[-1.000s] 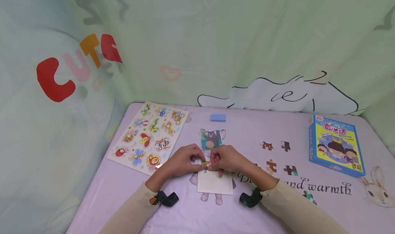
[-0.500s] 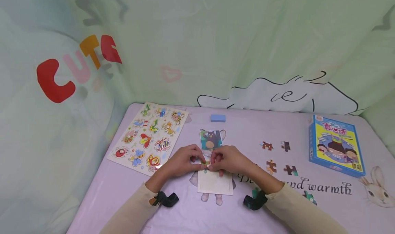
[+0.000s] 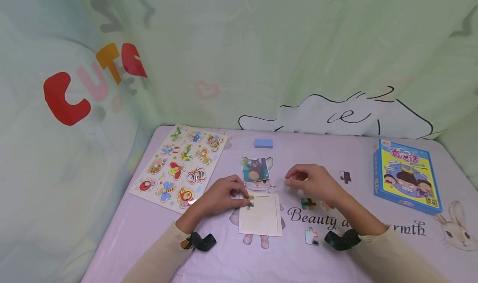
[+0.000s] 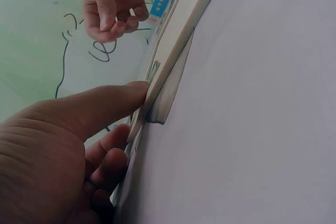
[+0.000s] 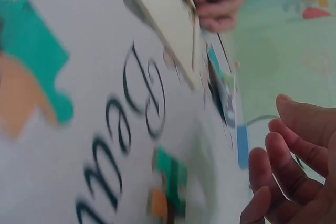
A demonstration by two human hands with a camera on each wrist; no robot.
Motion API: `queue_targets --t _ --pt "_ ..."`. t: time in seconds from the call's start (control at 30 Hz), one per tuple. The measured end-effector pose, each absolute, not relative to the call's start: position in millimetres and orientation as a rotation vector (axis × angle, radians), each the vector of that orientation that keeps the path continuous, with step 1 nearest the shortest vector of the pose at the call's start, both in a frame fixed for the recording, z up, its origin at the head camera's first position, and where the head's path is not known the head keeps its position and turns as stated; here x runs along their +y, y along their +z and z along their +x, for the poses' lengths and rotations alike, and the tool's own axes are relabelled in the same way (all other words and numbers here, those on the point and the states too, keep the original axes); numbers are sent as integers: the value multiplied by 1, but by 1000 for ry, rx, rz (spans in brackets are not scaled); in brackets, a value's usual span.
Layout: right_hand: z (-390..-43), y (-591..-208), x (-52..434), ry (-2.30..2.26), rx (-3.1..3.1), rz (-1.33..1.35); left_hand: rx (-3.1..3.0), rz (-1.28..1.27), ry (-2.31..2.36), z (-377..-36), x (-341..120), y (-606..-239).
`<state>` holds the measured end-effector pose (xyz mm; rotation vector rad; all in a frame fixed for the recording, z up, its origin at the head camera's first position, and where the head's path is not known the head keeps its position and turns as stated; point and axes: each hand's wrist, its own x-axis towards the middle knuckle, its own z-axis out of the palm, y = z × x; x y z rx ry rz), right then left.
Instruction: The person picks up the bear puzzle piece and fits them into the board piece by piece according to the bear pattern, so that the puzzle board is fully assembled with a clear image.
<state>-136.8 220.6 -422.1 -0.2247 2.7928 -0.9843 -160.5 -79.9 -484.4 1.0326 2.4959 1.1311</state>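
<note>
In the head view a pale puzzle tray (image 3: 261,223) lies on the table, with one puzzle piece (image 3: 251,201) in its upper left corner. My left hand (image 3: 226,195) is at that corner. In the left wrist view its thumb lies on the tray (image 4: 176,30) and its fingers curl at the edge, pinching it. Away to the right, my right hand (image 3: 315,183) hovers over the table with loosely curled fingers. The right wrist view shows nothing held in this hand (image 5: 299,166). Loose pieces (image 3: 308,204) lie below it, some partly hidden by the arm.
A bear picture card (image 3: 255,169) lies just behind the tray, and a blue block (image 3: 264,143) farther back. To the left is a board of insect pictures (image 3: 179,167). A blue and yellow box (image 3: 407,175) stands at the right, near another puzzle piece (image 3: 345,176).
My right hand has left the piece in the tray's corner and moved right, towards the loose pieces. The left hand has stayed at the tray.
</note>
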Motion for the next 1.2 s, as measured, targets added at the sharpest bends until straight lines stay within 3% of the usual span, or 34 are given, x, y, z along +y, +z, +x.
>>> queue_targets --t 0.53,1.2 --pt "-149 -428 312 -705 2938 -2 2510 1011 1132 -159 -80 -486" --pt "-150 -435 327 -664 2897 9 2530 1001 1131 -161 -80 -485"
